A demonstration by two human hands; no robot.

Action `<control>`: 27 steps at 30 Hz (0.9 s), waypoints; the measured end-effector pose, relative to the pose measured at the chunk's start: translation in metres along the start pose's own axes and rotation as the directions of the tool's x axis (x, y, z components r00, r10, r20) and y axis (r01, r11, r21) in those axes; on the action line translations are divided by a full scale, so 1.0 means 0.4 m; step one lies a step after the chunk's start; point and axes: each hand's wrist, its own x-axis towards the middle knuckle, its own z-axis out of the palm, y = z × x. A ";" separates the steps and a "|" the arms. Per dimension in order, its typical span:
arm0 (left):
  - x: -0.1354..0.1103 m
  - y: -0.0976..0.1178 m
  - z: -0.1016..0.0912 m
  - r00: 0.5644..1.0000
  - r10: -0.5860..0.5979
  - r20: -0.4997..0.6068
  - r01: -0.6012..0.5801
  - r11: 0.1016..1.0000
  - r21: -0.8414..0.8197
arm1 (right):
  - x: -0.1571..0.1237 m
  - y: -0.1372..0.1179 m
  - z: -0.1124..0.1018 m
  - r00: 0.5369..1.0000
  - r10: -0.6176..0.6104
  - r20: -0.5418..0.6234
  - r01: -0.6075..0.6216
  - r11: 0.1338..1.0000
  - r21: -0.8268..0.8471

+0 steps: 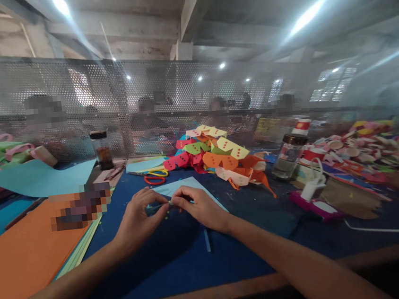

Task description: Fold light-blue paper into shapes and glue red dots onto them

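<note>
Over the blue table top (239,254), my left hand (140,217) and my right hand (201,206) meet fingertip to fingertip, both closed in a pinch. Between them shows a tiny yellow-green piece (170,203), too small to name; which hand bears it is unclear. Just behind the hands lies a light blue paper sheet (203,187), partly covered by them. A narrow blue strip (207,240) rests below my right hand. Beyond my left hand are scissors with red (154,179) and yellow handles (159,172).
Folded coloured paper pieces (221,154) are heaped at the back. Orange sheets (22,263) lie left, near a dark-lidded jar (101,150). To the right stand a glass jar (287,157) and a purple power strip (316,206) with a white cable. A perforated screen (164,86) closes the back.
</note>
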 end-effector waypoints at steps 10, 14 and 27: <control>0.000 0.001 -0.006 0.997 -0.063 -0.041 0.062 0.998 -0.009 | -0.011 0.005 0.000 0.903 -0.409 -0.129 0.329 0.854 -0.404; -0.001 -0.001 -0.004 0.998 -0.046 -0.041 0.046 0.999 -0.021 | -0.010 0.014 0.003 0.893 -0.441 -0.095 0.341 0.798 -0.497; -0.004 -0.014 0.007 0.998 0.036 -0.051 -0.035 0.999 0.014 | -0.009 0.014 0.003 0.902 -0.423 -0.089 0.317 0.786 -0.530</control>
